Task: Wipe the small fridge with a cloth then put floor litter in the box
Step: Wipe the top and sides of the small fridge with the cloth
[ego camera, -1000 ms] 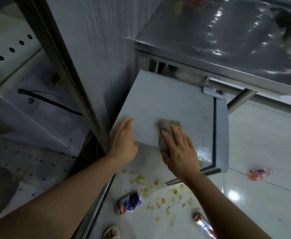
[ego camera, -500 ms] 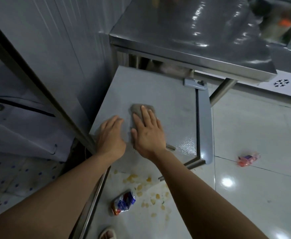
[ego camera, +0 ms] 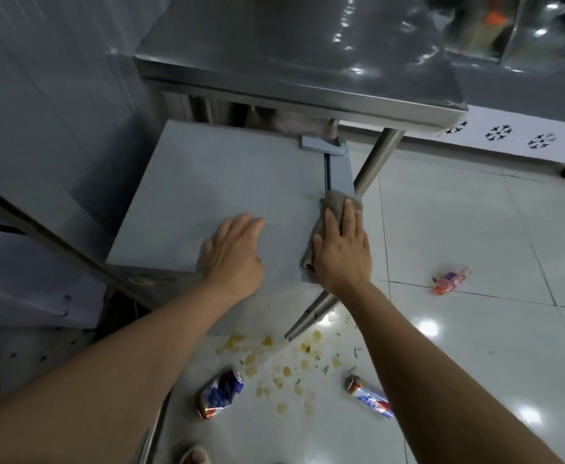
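The left hand is laid flat with fingers relaxed on the small fridge top, the grey cloth is pressed at its right edge under the straight-fingered right hand, and crushed cans are scattered on the floor below.

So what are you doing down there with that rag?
A person is wiping the flat grey top of the small fridge. The right hand presses a brownish-grey cloth at the top's right edge, while the left hand rests on the top. Two crushed red-and-blue cans and a red wrapper lie on the white tiled floor.
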`<state>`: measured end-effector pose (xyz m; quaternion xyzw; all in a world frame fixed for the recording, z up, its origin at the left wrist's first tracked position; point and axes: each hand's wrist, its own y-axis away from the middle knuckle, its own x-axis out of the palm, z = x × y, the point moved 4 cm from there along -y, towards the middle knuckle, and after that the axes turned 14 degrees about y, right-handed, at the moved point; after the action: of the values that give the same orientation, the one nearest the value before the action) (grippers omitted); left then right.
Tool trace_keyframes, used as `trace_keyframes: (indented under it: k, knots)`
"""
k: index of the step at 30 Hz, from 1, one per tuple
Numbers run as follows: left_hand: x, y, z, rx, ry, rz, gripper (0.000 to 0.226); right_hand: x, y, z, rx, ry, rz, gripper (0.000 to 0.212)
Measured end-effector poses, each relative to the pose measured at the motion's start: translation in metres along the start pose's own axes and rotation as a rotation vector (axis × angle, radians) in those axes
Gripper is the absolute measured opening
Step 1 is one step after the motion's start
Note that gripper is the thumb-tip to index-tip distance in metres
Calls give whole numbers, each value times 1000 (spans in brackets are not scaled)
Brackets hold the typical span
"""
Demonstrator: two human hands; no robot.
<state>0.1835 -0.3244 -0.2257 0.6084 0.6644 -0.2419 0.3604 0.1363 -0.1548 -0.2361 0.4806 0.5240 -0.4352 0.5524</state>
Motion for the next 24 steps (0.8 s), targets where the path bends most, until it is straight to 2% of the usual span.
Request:
trace_keyframes:
  k: [3, 6, 13, 24]
  knots:
    - [16, -8, -12, -51, -34, -13, 57, 9, 51, -2, 33, -31, -82, 57]
    - [23, -20, -13, -104, -36, 4, 57, 13, 55, -9, 30, -106, -84, 55]
    - [35, -63, -19, -146, 32, 33, 56, 7, -35, -20, 30, -235, -111, 52]
    - [50, -68, -8, -167, 26, 17, 58, 0, -150, -24, 31, -297, -101, 45]
